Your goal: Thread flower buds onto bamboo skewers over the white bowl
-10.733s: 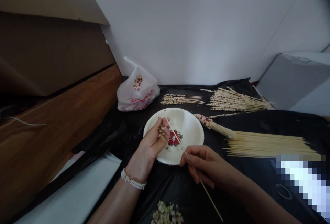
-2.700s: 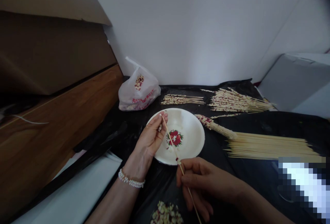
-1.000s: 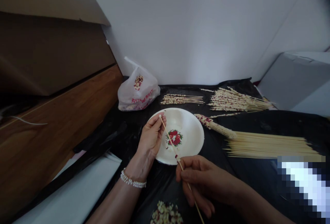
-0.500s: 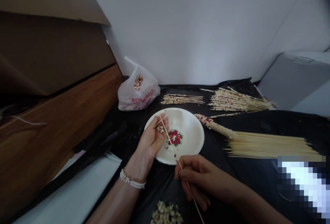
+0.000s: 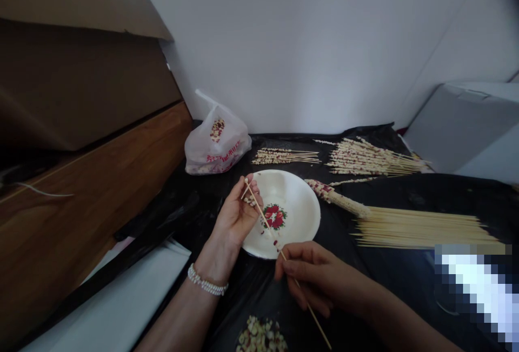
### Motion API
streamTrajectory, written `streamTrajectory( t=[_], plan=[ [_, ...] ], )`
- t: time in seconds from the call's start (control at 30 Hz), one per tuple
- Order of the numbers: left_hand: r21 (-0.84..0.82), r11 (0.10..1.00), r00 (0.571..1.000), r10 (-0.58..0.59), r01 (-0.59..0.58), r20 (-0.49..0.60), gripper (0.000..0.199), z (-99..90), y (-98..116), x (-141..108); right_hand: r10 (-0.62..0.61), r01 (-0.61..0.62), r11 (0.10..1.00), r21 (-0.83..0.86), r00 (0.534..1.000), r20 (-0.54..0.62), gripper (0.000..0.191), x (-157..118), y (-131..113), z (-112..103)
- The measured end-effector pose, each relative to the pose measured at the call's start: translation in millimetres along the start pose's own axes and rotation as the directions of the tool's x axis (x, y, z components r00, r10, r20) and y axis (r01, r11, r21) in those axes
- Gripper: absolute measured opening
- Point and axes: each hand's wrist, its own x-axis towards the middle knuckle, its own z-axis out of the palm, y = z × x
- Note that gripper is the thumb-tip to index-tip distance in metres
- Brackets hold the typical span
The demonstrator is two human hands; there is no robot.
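Observation:
My right hand (image 5: 308,273) pinches a long wooden skewer (image 5: 302,290) that slants up toward the left. A dark red kernel (image 5: 275,243) sits on its shaft just ahead of my fingers. With the palm up, my left hand (image 5: 237,208) cups several pale, corn-like kernels (image 5: 250,200). Its thumb and fingertips close around a pale kernel (image 5: 246,180) at the skewer's tip. Below both hands is a white basin (image 5: 302,217) with a red flower print and a few bits inside. Closer to me lies a pile of pale and reddish kernels (image 5: 261,334).
Behind the basin stands a white plastic bag (image 5: 219,149), beside a small group of threaded skewers (image 5: 284,155). A larger threaded bundle (image 5: 360,157) lies at right. A partly stripped corn cob (image 5: 340,199) touches bare skewers (image 5: 421,227). Black plastic sheeting (image 5: 194,206) covers the surface.
My left hand has shifted slightly left, and a pale kernel now shows at the skewer's tip. The skewer's lower end has swung a little right.

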Motion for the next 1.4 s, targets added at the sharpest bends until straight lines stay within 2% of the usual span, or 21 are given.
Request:
streamTrajectory(
  t=[0.33,0.5,0.63,0.8,0.97,1.1,1.33,1.4],
  plan=[
    [0.01,1.0,1.0,0.008,-0.008,-0.019,0.012,2.5,-3.9,-0.5,-0.068,0.066,0.997,-0.046,0.997,-0.045,0.03,1.7,1.5,0.9],
    [0.109,0.994,1.0,-0.005,0.006,-0.01,0.008,-0.5,-16.3,0.5,-0.099,0.095,0.994,-0.049,0.991,-0.092,0.031,2.1,-0.8,0.0],
    [0.227,0.973,0.998,-0.049,0.039,0.04,0.006,-3.2,-22.6,-2.1,-0.141,0.135,0.99,-0.052,0.982,-0.129,0.031,1.9,-2.8,-2.5],
    [0.475,0.88,0.983,-0.104,0.019,0.154,0.017,-2.2,-25.2,-11.1,-0.197,0.183,0.979,-0.088,0.96,-0.197,0.03,-0.3,-7.9,-3.6],
    [0.589,0.808,0.971,-0.122,-0.022,0.204,0.025,-2.0,-25.3,-16.0,-0.214,0.199,0.976,-0.089,0.948,-0.234,0.028,-0.8,-10.5,-4.1],
    [0.711,0.7,0.96,-0.149,-0.067,0.238,0.029,-3.0,-24.8,-17.6,-0.228,0.206,0.973,-0.107,0.934,-0.274,0.029,-1.8,-11.3,-3.2],
    [0.814,0.561,0.94,-0.17,-0.153,0.294,0.025,-0.7,-23.8,-23.0,-0.229,0.21,0.973,-0.094,0.926,-0.299,0.028,-3.2,-14.7,-2.7],
    [0.812,0.566,0.937,-0.187,-0.142,0.294,0.026,-0.5,-24.5,-22.8,-0.232,0.215,0.973,-0.089,0.927,-0.295,0.027,-3.2,-14.9,-3.4]
  ],
)
